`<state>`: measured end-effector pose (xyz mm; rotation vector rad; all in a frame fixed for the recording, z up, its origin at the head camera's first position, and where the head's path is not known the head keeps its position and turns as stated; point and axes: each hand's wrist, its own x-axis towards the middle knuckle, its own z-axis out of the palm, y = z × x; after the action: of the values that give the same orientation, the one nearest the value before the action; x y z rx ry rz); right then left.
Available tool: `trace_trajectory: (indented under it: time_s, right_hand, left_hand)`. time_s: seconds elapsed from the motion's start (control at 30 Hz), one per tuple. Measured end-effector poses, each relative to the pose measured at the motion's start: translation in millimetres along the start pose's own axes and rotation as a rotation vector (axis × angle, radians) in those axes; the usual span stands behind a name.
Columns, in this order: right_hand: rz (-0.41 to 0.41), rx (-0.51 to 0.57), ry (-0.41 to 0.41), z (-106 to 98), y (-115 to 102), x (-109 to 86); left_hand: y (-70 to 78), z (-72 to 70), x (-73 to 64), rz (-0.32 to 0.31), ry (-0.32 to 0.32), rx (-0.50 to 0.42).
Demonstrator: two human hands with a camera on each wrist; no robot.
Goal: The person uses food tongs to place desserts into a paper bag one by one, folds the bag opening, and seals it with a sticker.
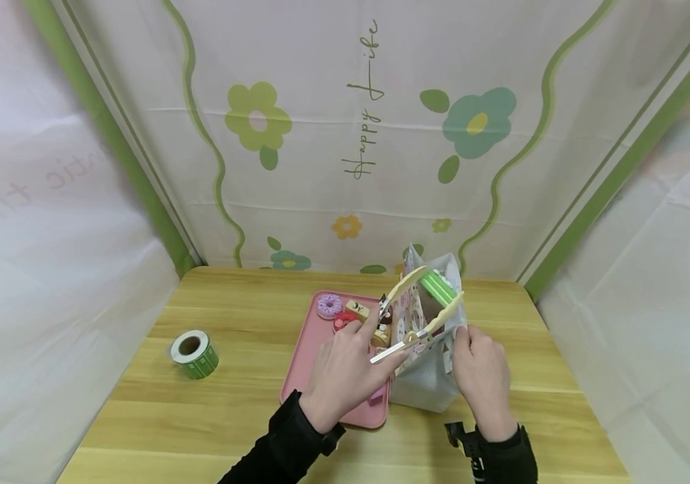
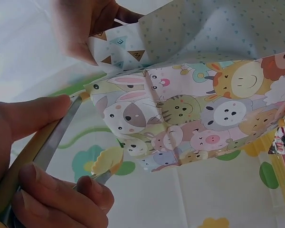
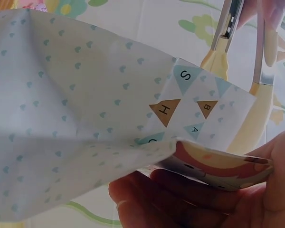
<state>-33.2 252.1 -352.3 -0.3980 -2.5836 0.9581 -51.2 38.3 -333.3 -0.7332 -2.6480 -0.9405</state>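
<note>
My left hand [image 1: 348, 366] holds metal tongs [image 1: 396, 347] with cream-coloured scalloped tips, its thumb on one arm and fingers on the other. The tong arms stand apart, and their tips reach into the mouth of a paper bag [image 1: 424, 386] printed with cartoon animals on one face and small hearts on its side. Between the tips, at the bag's opening, shows a green ridged block [image 1: 438, 288] with a whitish edge. My right hand [image 1: 481, 376] pinches the bag's near rim between thumb and fingers. In the right wrist view the bag's side [image 3: 85, 104] covers much of the scene.
Left of the bag lies a pink tray [image 1: 305, 366], partly under my left forearm. On it are a purple sprinkled donut [image 1: 329, 306], a red ring-shaped piece [image 1: 345, 320], a cream block [image 1: 357, 309] and other small toy sweets. A green-and-white sticker roll [image 1: 195, 354] stands at the table's left.
</note>
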Motion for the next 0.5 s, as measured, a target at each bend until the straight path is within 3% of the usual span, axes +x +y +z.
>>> trace_trajectory:
  time_s: [0.27,0.5]
  right_hand:
    - [-0.015,0.001,0.006,1,0,-0.3]
    - [-0.012,0.004,0.009,1,1,0.1]
  left_hand:
    - [-2.4,-0.6,-3.7,0.021,0.037,-0.006]
    - [-8.9,-2.0,-13.9,0.069,0.200,-0.017]
